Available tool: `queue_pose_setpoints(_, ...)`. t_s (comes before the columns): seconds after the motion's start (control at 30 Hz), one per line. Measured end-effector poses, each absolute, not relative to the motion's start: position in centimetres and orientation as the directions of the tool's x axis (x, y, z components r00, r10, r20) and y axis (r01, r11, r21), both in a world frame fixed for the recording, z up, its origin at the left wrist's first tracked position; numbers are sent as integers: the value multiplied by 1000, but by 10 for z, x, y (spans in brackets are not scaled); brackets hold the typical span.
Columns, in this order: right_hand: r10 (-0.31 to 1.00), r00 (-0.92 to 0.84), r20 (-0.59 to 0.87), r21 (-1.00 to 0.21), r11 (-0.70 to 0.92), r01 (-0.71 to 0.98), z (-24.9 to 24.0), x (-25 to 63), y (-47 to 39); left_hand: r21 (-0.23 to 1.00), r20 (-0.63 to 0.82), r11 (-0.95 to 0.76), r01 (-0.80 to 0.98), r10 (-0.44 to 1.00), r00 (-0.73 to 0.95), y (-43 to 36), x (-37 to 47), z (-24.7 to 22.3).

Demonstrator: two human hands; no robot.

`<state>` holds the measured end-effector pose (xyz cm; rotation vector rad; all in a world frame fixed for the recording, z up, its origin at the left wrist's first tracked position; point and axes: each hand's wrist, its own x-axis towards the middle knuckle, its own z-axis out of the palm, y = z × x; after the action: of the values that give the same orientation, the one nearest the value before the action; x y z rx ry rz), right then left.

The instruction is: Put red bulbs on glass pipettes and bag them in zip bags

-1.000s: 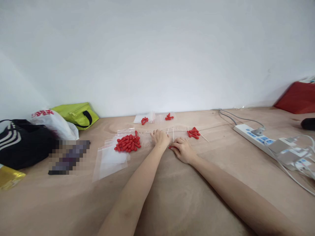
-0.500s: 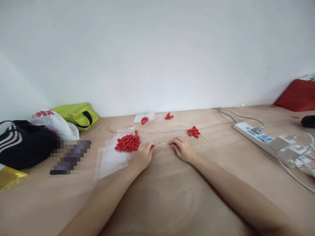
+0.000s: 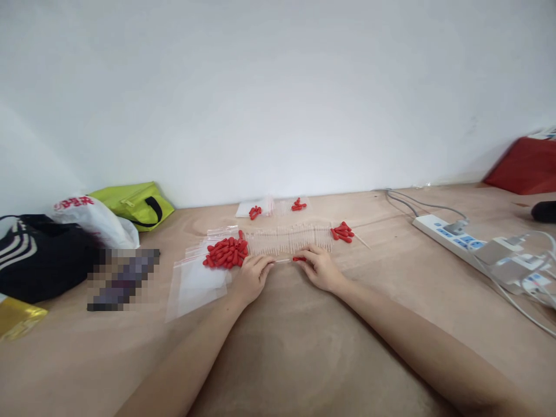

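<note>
My left hand [image 3: 253,279] pinches a thin pale stick [image 3: 282,261] between thumb and fingertips, the stick pointing right. Facing it, my right hand [image 3: 322,269] grips a small red teardrop-shaped piece [image 3: 297,259], apart from the stick by a small gap. Just beyond both hands lies a long row of thin pale sticks [image 3: 286,238] side by side. A heap of red pieces [image 3: 223,253] sits left of the row on clear zip bags [image 3: 197,286]. At the row's right end is a smaller red cluster [image 3: 343,232], with one stick [image 3: 363,241] poking out.
By the wall, two small red groups [image 3: 255,212] lie on clear bags. A white power strip [image 3: 449,240] with plugs and cables stands right. Left are a green pouch [image 3: 134,202], a white plastic bag [image 3: 95,223], a black bag [image 3: 47,255] and a blurred-out object [image 3: 125,281].
My right hand has shifted slightly left, bringing the red piece closer to the stick's end. My left hand still holds the stick, now lower and more level.
</note>
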<state>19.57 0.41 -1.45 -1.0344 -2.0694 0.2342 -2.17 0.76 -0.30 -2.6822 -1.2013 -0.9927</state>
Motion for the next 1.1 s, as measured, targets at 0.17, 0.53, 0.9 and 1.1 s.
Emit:
queue_pose_setpoints(0.17, 733, -385, 560, -481, 666, 570, -14, 193, 4, 184, 584, -727, 662, 622, 521, 8, -20, -2)
queue_pose_setpoints(0.53, 711, -382, 591, -528, 698, 483, -10, 191, 2, 218, 614, -765, 606, 590, 524, 4, -16, 0)
queue_pose_setpoints(0.9, 640, -362, 678, -495, 761, 419, -7, 194, 1, 195, 595, -802, 565, 555, 581, 7, -20, -5)
queue_pose_setpoints(1.1, 640, -367, 675, -498, 762, 413, -8, 195, 0, 183, 588, -817, 547, 537, 605, 8, -21, -6)
